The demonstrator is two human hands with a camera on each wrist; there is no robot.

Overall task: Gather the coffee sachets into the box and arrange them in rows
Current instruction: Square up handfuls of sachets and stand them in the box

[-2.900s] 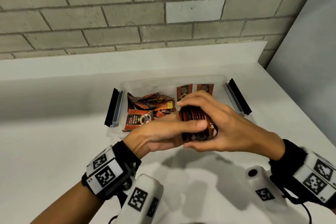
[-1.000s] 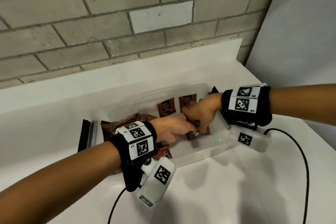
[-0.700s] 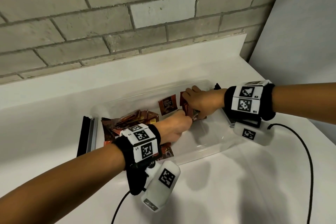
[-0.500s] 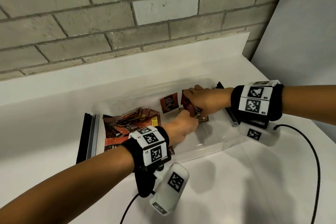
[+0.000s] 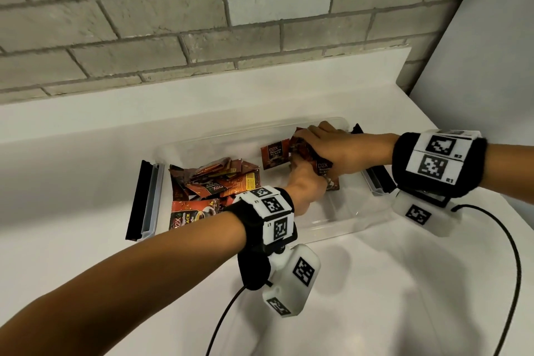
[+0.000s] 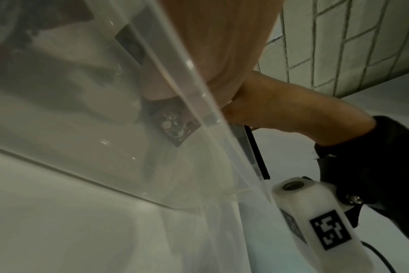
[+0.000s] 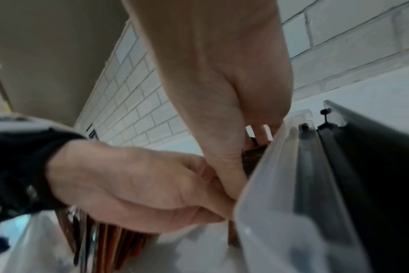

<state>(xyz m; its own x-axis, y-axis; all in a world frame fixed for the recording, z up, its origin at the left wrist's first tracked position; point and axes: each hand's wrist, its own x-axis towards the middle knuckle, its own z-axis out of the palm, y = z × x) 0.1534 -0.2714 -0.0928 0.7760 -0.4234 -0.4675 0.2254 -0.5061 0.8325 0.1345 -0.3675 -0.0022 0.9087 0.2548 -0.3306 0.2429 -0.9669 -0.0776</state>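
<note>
A clear plastic box (image 5: pixel 332 228) sits on the white counter. My right hand (image 5: pixel 315 147) reaches in from the right and grips a stack of brown coffee sachets (image 5: pixel 322 169) standing on edge at the box's back right. My left hand (image 5: pixel 303 179) has its fingers curled against the stack's near side and holds it too. In the right wrist view both hands (image 7: pixel 222 166) meet at the stack beside the box wall (image 7: pixel 268 203). One sachet (image 5: pixel 274 157) stands at the back. A loose sachet pile (image 5: pixel 213 182) fills the left end.
Black lid latches lie flat at the box's left end (image 5: pixel 141 199) and right end (image 5: pixel 378 179). A brick wall (image 5: pixel 202 23) rises behind the counter's upstand, and a grey wall (image 5: pixel 491 52) closes the right side. Wrist-camera cables (image 5: pixel 514 263) trail over the counter in front.
Both hands brought the sachet stack from above the box's front edge down into the box. They then shifted it toward the back right corner.
</note>
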